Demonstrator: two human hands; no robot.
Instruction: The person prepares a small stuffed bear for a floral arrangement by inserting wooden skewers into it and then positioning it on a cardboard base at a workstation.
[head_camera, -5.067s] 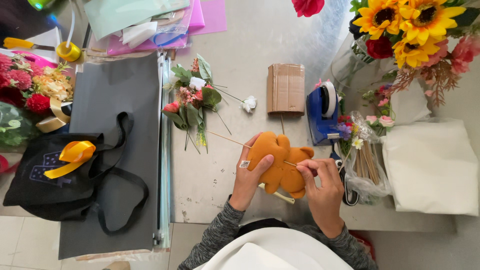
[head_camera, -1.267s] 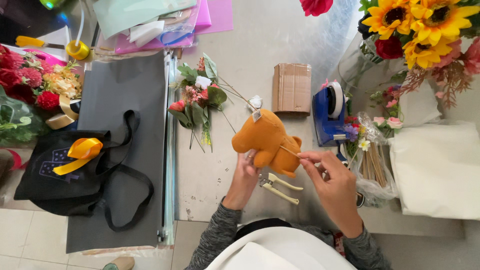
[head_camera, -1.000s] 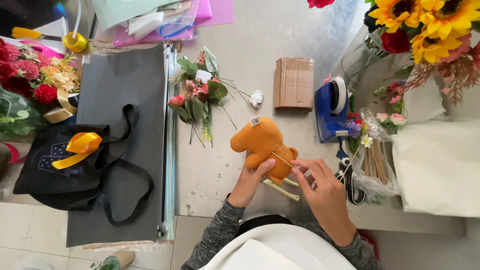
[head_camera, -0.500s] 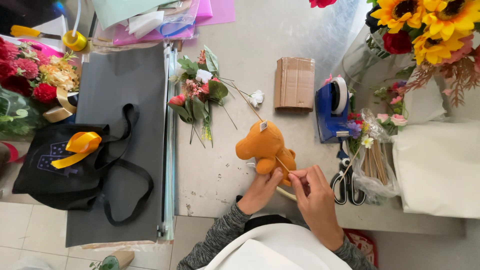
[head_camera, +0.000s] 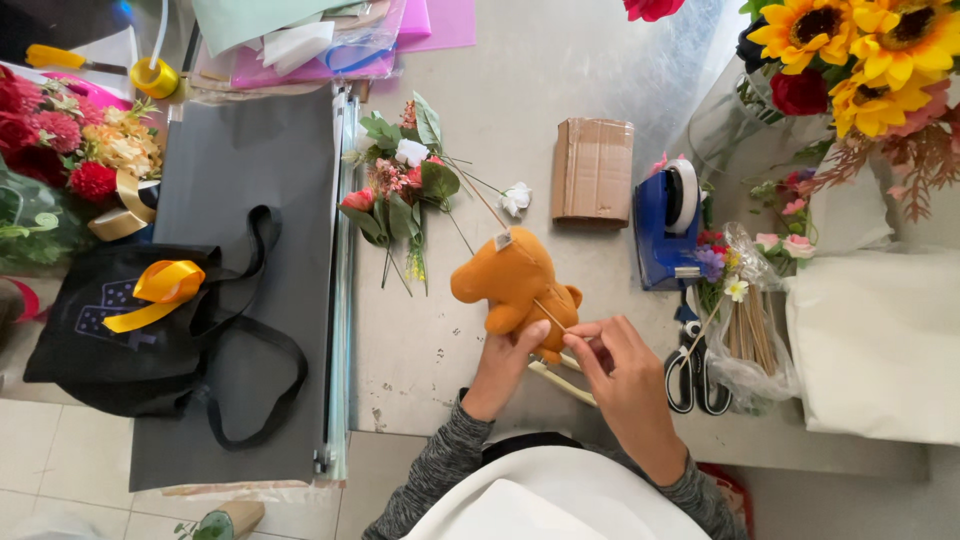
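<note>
An orange plush toy animal (head_camera: 512, 282) with a small white tag is held over the grey table (head_camera: 520, 100). My left hand (head_camera: 506, 366) grips its lower end from below. My right hand (head_camera: 612, 362) pinches a thin wooden stick (head_camera: 548, 314) that runs into the toy's underside. More pale sticks (head_camera: 560, 382) lie on the table beneath my hands.
A small flower bunch (head_camera: 400, 190) and a loose white bloom (head_camera: 516, 198) lie beyond the toy. Cardboard piece (head_camera: 594, 170), blue tape dispenser (head_camera: 668, 224), scissors (head_camera: 696, 368) and bagged sticks (head_camera: 746, 336) sit right. Sunflower bouquet (head_camera: 860, 50) far right. Black bag (head_camera: 130, 330) with yellow ribbon lies left.
The toy has come lower and nearer to me than a second ago. My hands have closed in under it, the right fingers now pinching the stick at its base.
</note>
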